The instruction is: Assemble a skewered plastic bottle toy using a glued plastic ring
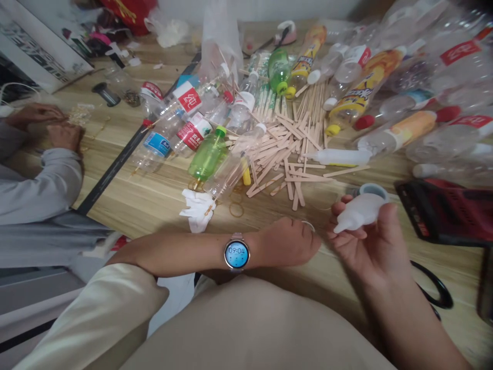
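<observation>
My left hand (pixel 288 241) is closed near the table's front edge, its back turned up and a watch (pixel 236 254) on the wrist. Whatever its curled fingers hold, if anything, is hidden. To its right, my right hand (pixel 365 246) grips a small white squeeze bottle (pixel 360 211) between thumb and fingers, the nozzle tilted down to the left. Just behind that bottle sits a grey-blue round container or roll (pixel 374 192). Beyond my hands lies a heap of flat wooden sticks (pixel 281 144).
Plastic bottles (pixel 208 154) lie left of the sticks, and more (pixel 404 131) at right. A crumpled white tissue (pixel 195 209), a dark red case (pixel 442 210) and black-handled scissors (pixel 435 288) are nearer. At left are another person's hands (pixel 63 133).
</observation>
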The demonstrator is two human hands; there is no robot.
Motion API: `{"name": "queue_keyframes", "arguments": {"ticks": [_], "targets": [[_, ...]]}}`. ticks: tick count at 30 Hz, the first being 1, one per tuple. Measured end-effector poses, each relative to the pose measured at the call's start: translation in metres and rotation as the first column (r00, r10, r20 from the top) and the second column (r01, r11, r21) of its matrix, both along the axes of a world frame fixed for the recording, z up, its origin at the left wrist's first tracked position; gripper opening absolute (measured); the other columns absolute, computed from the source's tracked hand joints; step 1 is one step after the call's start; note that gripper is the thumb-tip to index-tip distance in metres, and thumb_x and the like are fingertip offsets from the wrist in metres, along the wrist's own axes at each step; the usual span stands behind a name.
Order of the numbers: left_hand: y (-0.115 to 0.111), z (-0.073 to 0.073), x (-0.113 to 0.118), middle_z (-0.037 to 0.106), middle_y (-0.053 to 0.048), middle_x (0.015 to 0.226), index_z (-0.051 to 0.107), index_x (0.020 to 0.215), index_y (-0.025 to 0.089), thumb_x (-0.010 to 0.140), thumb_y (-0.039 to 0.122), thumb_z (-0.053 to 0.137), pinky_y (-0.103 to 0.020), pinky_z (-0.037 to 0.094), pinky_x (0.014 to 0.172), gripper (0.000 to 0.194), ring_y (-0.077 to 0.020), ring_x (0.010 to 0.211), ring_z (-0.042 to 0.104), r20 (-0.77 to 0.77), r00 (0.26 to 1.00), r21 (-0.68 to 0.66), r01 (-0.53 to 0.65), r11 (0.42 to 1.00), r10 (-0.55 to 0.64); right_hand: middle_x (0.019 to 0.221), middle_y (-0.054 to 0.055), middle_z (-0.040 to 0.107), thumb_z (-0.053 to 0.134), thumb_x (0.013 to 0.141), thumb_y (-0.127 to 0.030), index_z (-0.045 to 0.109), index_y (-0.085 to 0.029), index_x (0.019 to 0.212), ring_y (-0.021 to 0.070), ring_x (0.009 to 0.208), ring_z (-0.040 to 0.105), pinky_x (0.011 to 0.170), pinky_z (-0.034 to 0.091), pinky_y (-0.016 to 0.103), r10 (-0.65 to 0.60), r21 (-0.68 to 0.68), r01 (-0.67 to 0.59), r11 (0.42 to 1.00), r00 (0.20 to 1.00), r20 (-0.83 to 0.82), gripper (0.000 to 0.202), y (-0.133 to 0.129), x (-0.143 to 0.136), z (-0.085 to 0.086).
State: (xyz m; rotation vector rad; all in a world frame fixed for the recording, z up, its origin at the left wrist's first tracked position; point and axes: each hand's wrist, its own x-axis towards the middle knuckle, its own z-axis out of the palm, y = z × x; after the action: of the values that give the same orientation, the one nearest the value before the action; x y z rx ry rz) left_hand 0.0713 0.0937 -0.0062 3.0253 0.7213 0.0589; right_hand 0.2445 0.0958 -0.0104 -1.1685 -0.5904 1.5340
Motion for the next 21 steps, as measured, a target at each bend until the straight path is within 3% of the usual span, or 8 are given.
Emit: {"name": "queue_keyframes", "arguments": {"ticks": [2,7,11,13,15,18,21], "targets": [[0.001,0.001,0.000,0.069,-0.017,0.088,0.060,0.103,0.003,0.094,0.001,0.023,-0.029,0.034,0.051,0.038,-0.0210,0.073,0.065,0.010,0.999,0.001,-0.033,0.999,0.033,0.079,0.000,0.067,0.075,0.062,-0.070,0.068,-0.027,0.089,0.0077,0.040,0.024,0.051,0.049,0.034,-0.007,-0.007,0.007,1.000,1.000,0.002,0.051,0.000,0.000,0.001],[0.002,0.001,-0.002,0.066,-0.011,0.082,0.057,0.101,0.008,0.094,0.002,0.026,-0.030,0.036,0.054,0.031,-0.0218,0.074,0.064,0.098,0.978,-0.004,-0.183,0.983,0.183,0.076,0.000,0.068,0.087,0.048,-0.063,0.071,-0.026,0.087,0.0127,0.050,0.053,0.048,0.051,0.027,-0.097,-0.095,0.086,0.992,0.988,-0.124,0.056,0.002,0.002,0.004],[0.001,0.007,-0.008,0.067,-0.007,0.080,0.055,0.094,0.014,0.097,0.012,0.034,-0.029,0.036,0.053,0.022,-0.0198,0.070,0.063,0.129,0.913,-0.217,-0.354,0.910,0.386,0.076,-0.001,0.072,0.092,0.044,-0.056,0.073,-0.024,0.088,0.0100,0.050,0.055,0.050,0.055,0.022,-0.149,-0.081,0.135,0.988,0.968,-0.202,0.058,0.002,0.002,0.008],[-0.001,0.013,-0.011,0.068,-0.005,0.081,0.056,0.097,0.016,0.099,0.019,0.035,-0.029,0.038,0.055,0.021,-0.0182,0.069,0.063,0.164,0.846,-0.353,-0.430,0.831,0.508,0.079,-0.001,0.075,0.094,0.044,-0.051,0.073,-0.024,0.092,0.0071,0.046,0.053,0.052,0.057,0.020,-0.163,-0.035,0.159,0.987,0.957,-0.239,0.059,0.001,0.001,0.010],[-0.002,0.018,-0.013,0.068,-0.002,0.080,0.056,0.097,0.017,0.099,0.024,0.039,-0.028,0.039,0.057,0.019,-0.0155,0.067,0.061,0.214,0.731,-0.579,-0.440,0.686,0.649,0.084,-0.002,0.077,0.097,0.044,-0.042,0.073,-0.026,0.093,0.0055,0.047,0.055,0.054,0.058,0.018,-0.181,0.013,0.191,0.982,0.948,-0.260,0.056,-0.001,-0.001,0.013],[-0.002,0.020,-0.013,0.063,0.002,0.071,0.056,0.092,0.018,0.097,0.027,0.042,-0.025,0.039,0.056,0.017,-0.0112,0.059,0.054,0.199,0.575,-0.853,-0.298,0.429,0.794,0.077,-0.005,0.075,0.097,0.047,-0.024,0.072,-0.027,0.085,0.0058,0.055,0.063,0.057,0.057,0.013,-0.220,0.106,0.251,0.962,0.946,-0.238,0.046,-0.004,-0.003,0.016],[0.000,0.014,-0.011,0.058,0.004,0.066,0.055,0.089,0.018,0.095,0.028,0.043,-0.024,0.039,0.056,0.016,-0.0100,0.057,0.051,0.160,0.500,-0.940,-0.188,0.286,0.851,0.073,-0.006,0.073,0.094,0.053,-0.018,0.070,-0.027,0.083,0.0082,0.058,0.068,0.059,0.059,0.014,-0.246,0.232,0.277,0.932,0.957,-0.152,0.040,-0.008,-0.006,0.018]]}}
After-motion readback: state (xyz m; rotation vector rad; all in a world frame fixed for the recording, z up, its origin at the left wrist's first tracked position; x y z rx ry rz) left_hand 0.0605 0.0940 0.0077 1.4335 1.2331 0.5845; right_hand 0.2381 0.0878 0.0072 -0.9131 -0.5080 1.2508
